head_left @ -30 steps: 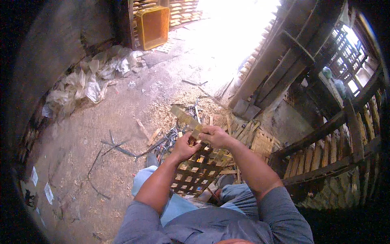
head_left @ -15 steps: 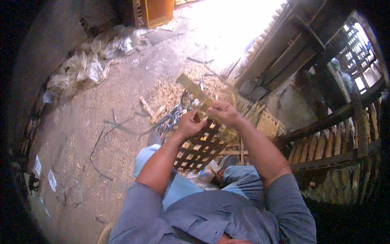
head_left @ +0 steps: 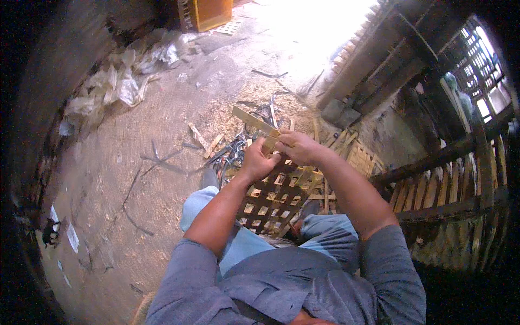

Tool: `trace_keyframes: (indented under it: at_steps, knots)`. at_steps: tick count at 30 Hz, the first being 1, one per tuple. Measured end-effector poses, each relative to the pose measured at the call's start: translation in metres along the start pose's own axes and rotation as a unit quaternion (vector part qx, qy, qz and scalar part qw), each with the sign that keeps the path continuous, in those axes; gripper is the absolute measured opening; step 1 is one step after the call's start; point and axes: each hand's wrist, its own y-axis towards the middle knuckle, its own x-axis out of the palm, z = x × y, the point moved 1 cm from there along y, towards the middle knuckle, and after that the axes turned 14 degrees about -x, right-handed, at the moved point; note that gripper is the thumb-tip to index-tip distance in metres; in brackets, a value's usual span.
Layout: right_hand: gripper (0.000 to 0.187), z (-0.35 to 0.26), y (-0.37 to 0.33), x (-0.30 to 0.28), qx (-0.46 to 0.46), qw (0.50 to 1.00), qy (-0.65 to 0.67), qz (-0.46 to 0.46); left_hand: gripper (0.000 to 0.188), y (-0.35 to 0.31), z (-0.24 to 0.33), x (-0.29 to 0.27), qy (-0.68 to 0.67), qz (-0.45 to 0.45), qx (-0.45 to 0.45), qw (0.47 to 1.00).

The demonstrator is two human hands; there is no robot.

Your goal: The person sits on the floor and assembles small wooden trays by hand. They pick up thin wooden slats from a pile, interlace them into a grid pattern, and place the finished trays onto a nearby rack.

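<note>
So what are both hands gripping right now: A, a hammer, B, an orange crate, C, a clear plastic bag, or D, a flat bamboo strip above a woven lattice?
D: the left hand and right hand both close on a pale flat bamboo strip that slants up to the left, just above the woven lattice panel resting between the knees.

We observe a bare earthen floor (head_left: 124, 179) carrying everything. Sawdust and shavings (head_left: 254, 100) cover its centre. Short wood offcuts (head_left: 206, 142) lie on it just beside a tangle of dark strapping strips (head_left: 233, 154). Loose dark strips (head_left: 162, 162) lie scattered to the left. Crumpled clear plastic sheeting (head_left: 122, 76) lies piled along the left wall. An orange crate (head_left: 208, 12) stands at the far edge. Small paper scraps (head_left: 71, 238) lie at the lower left.
</note>
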Motion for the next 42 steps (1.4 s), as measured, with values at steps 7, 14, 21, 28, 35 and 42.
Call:
trace_keyframes:
  at_steps: [7,14,21,28,35,42]
  knots:
    - [0.031,0.049,-0.024,-0.053,0.009,0.949,-0.126,0.287,0.044,0.025,-0.009,-0.052,-0.199,-0.030,-0.055,0.978]
    - [0.059,0.055,-0.114,0.011,0.250,0.797,0.397,0.381,0.052,0.012,-0.018,-0.008,-0.084,0.065,-0.026,0.994]
    - [0.063,0.025,-0.083,0.024,0.349,0.758,0.349,0.426,0.073,0.011,-0.036,0.003,-0.125,0.132,-0.102,0.978]
    - [0.052,0.046,-0.084,0.031,0.241,0.723,0.493,0.420,0.064,0.019,-0.042,0.013,-0.074,0.191,-0.027,0.979]
    - [0.044,0.052,-0.079,0.025,0.281,0.689,0.434,0.508,0.049,0.020,-0.048,0.018,-0.124,0.167,0.006,0.978]
    - [0.037,0.027,-0.078,0.010,0.317,0.708,0.378,0.505,0.049,0.004,-0.028,0.014,-0.218,0.152,-0.022,0.964]
